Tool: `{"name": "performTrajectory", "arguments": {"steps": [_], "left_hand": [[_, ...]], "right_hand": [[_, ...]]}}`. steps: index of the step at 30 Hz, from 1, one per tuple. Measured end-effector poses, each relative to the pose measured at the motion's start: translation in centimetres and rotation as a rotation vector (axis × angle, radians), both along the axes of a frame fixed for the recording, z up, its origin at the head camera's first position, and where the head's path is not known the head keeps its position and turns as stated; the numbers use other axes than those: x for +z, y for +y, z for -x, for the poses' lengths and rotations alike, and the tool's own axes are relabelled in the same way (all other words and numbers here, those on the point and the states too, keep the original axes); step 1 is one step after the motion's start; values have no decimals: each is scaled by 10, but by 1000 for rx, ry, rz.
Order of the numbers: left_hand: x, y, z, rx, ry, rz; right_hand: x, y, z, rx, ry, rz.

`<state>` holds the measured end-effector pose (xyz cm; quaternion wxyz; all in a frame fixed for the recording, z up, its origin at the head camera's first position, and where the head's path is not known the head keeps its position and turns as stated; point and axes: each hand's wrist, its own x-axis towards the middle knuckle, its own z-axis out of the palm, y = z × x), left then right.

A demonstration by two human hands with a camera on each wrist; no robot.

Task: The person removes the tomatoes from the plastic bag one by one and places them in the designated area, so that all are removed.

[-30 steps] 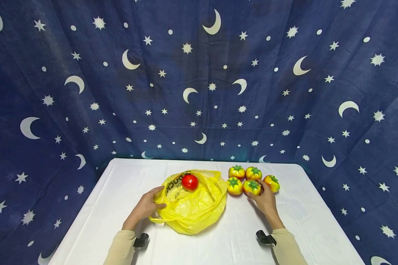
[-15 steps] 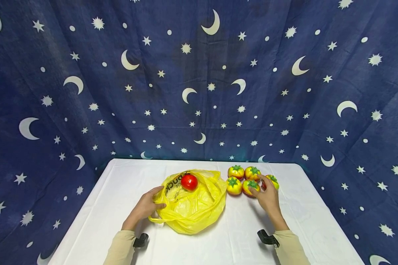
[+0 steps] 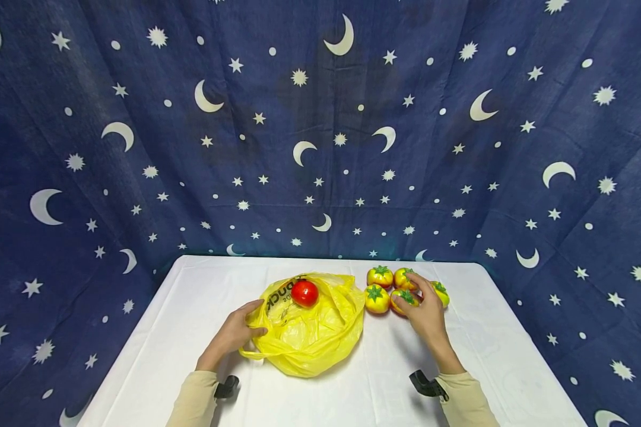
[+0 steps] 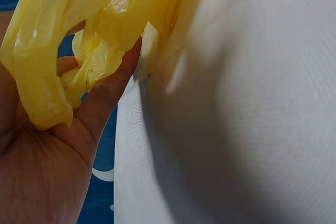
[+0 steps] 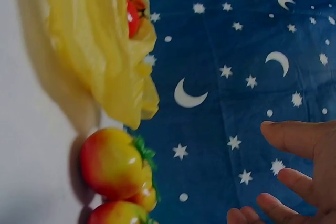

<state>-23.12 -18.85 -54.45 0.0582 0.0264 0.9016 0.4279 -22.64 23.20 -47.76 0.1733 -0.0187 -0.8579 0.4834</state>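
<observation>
A yellow plastic bag [image 3: 315,353] lies spread with its mouth open, and a red tomato [image 3: 305,293] sits at its far rim. My left hand [image 3: 236,331] holds the bag's left edge between thumb and fingers; in the left wrist view, yellow plastic [image 4: 42,77] passes through that grip. Right of the bag are several yellow-red fruits with green leafy tops, which look like persimmons. My right hand [image 3: 428,311] hovers over the near middle persimmon [image 3: 404,299], fingers spread. The right wrist view shows those fingers [image 5: 291,136] apart from the persimmon [image 5: 113,163], holding nothing.
A white-covered table [image 3: 390,379] bears everything. Behind it hangs a dark blue curtain [image 3: 278,178] with moons and stars. One persimmon [image 3: 441,293] is partly hidden by the right hand. Black wrist mounts [image 3: 227,387] sit at both sleeves.
My right hand first lifted off and shifted slightly right from the near middle persimmon, then came back left over it with fingers raised. The left hand and bag stayed put.
</observation>
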Motion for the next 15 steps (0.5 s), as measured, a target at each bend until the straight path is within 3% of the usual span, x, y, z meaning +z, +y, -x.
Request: {"name": "performTrajectory", "arguments": {"steps": [8, 15], "left_hand": [[0, 0, 0, 3, -8, -1], [0, 1, 1, -8, -1, 3]], "right_hand": [[11, -15, -4, 95, 6, 83], [15, -29, -3, 130, 9, 87]]}}
